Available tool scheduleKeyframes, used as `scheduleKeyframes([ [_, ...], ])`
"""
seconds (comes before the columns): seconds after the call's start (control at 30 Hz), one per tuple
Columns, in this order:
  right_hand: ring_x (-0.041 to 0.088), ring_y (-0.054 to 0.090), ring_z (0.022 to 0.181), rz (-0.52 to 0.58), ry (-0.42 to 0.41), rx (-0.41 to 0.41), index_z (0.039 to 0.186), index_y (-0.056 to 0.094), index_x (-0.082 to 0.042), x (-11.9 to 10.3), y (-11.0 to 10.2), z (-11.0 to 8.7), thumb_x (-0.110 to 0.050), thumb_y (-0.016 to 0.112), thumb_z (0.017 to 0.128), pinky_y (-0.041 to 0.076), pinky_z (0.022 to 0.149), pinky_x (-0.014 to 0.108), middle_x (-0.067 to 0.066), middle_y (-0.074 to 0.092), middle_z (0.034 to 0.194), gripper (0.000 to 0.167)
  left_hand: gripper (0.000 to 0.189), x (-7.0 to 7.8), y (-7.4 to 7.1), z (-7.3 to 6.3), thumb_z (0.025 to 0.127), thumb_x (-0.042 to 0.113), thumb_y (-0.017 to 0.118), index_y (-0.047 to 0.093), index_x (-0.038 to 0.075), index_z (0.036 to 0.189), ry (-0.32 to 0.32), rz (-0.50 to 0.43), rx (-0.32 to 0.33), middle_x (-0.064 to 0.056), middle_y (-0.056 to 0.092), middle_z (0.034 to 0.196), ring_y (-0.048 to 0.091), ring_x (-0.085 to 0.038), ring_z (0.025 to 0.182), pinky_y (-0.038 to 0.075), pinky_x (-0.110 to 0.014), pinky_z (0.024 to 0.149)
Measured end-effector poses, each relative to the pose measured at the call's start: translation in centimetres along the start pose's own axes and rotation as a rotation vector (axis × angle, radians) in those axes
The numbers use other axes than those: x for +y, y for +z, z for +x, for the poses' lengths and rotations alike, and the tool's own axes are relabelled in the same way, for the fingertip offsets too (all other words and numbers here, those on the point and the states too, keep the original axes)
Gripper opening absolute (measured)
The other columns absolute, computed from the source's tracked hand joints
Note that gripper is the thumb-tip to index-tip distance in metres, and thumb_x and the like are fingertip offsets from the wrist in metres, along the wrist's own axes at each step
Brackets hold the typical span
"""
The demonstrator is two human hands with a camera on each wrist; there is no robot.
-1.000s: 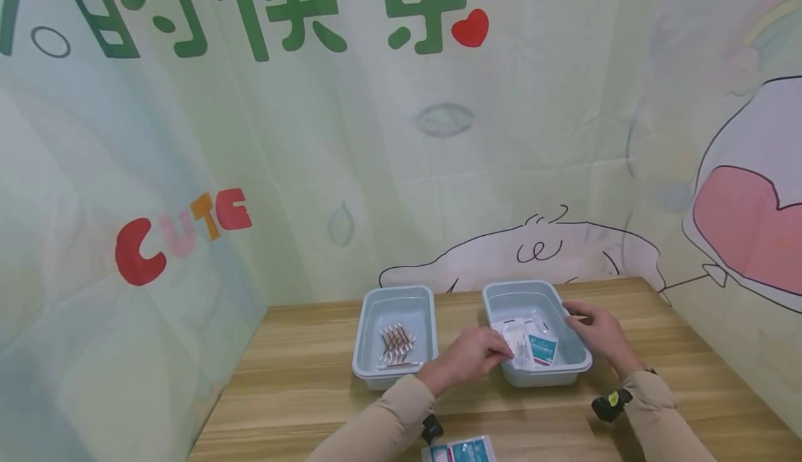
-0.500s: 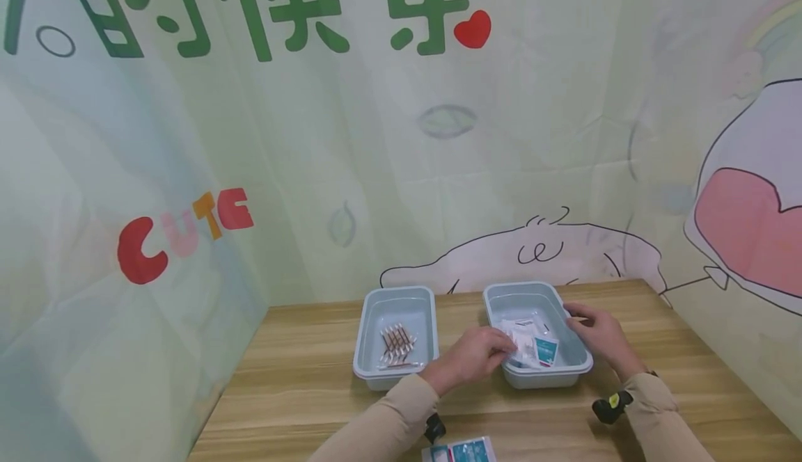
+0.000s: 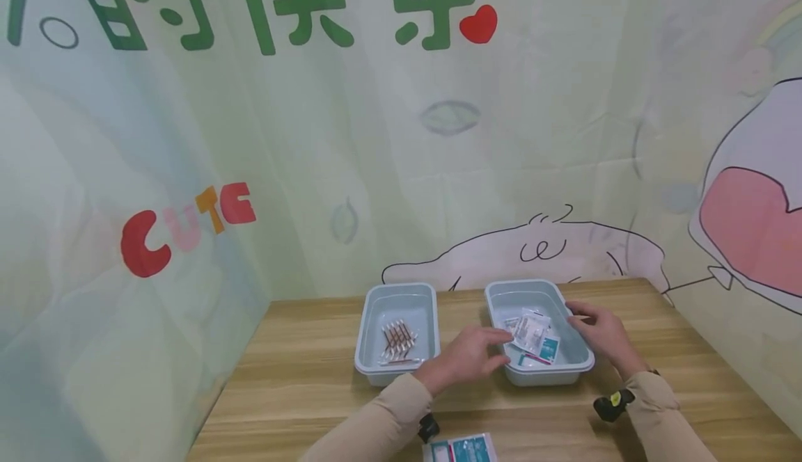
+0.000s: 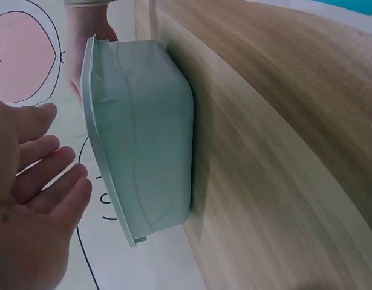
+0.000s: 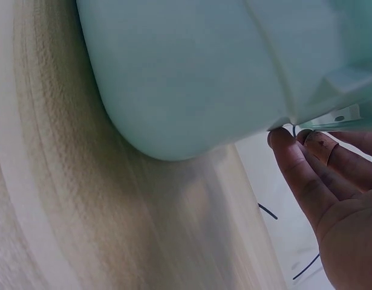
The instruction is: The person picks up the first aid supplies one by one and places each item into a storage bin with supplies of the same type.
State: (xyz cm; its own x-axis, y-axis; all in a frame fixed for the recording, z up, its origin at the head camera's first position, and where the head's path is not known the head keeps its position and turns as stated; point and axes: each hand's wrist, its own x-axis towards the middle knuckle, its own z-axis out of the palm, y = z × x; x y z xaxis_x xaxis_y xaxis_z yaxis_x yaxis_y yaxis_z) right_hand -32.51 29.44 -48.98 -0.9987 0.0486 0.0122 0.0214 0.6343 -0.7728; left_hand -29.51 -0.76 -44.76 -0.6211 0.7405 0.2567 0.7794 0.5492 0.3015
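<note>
My left hand (image 3: 466, 357) hovers at the left rim of the right-hand pale blue plastic tray (image 3: 541, 377), its fingers spread and loosely bent. Nothing lies between thumb and fingers in the left wrist view, where the hand (image 4: 37, 187) is apart from the tray's wall (image 4: 149, 139). Inside the tray lie several small white-and-teal sachets (image 3: 531, 331), overlapping. My right hand (image 3: 604, 333) holds the tray's right rim. In the right wrist view, fingertips of that hand (image 5: 331, 193) touch the outer wall (image 5: 192, 78) under the rim; its thumb is hard to make out there.
To the left stands a second pale blue tray (image 3: 396, 373) with several brown-stemmed cotton swabs (image 3: 399, 340) in clear wrapping. A teal-and-white packet (image 3: 460, 448) lies at the front of the wooden table (image 3: 301, 371). A printed cloth backdrop (image 3: 301, 170) rises behind and beside the table.
My left hand has let go of a white sachet, which now lies on the others in the tray, and its fingers have spread. The right hand stays at the right rim.
</note>
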Motion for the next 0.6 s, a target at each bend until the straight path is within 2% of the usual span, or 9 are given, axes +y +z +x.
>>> scheduleKeyframes([
  [0.17,0.043,0.052,0.121,-0.002,0.011,-0.004,0.143,0.048,-0.006,0.1,0.0,0.0,-0.033,0.053,0.1,0.055,0.094,0.052,0.025,0.046,0.143,0.05,0.036,0.0,-0.2,-1.2,0.092,0.032,0.067,0.066,0.014,0.123,0.047,0.036,-0.032,0.0,0.066,0.126,0.064,-0.008,0.109,0.048,-0.019,0.103],
  [0.2,0.042,0.052,0.121,-0.002,0.011,-0.004,0.143,0.048,-0.006,0.1,0.1,0.0,-0.033,0.053,0.1,0.055,0.094,0.052,0.025,0.047,0.143,0.05,0.036,0.0,-0.2,-1.6,0.092,0.033,0.067,0.067,0.014,0.122,0.06,0.049,-0.041,0.0,0.067,0.125,0.062,-0.009,0.115,0.048,-0.02,0.103],
  [0.43,0.042,0.053,0.119,-0.016,0.003,0.009,0.142,0.048,-0.005,0.1,0.0,-0.1,-0.031,0.052,0.1,0.056,0.092,0.05,0.026,0.047,0.142,0.049,0.037,-0.2,0.0,-4.5,0.089,0.038,0.07,0.069,0.016,0.119,0.149,0.102,-0.112,0.005,0.069,0.115,0.063,-0.004,0.103,0.049,-0.013,0.091],
  [0.6,0.042,0.054,0.118,-0.019,0.001,0.008,0.143,0.047,-0.005,0.0,0.0,-0.1,-0.031,0.053,0.1,0.057,0.09,0.049,0.026,0.047,0.143,0.05,0.036,-0.4,0.2,-6.6,0.088,0.035,0.071,0.07,0.014,0.117,0.177,0.109,-0.137,0.005,0.069,0.114,0.063,-0.003,0.102,0.048,-0.01,0.088],
])
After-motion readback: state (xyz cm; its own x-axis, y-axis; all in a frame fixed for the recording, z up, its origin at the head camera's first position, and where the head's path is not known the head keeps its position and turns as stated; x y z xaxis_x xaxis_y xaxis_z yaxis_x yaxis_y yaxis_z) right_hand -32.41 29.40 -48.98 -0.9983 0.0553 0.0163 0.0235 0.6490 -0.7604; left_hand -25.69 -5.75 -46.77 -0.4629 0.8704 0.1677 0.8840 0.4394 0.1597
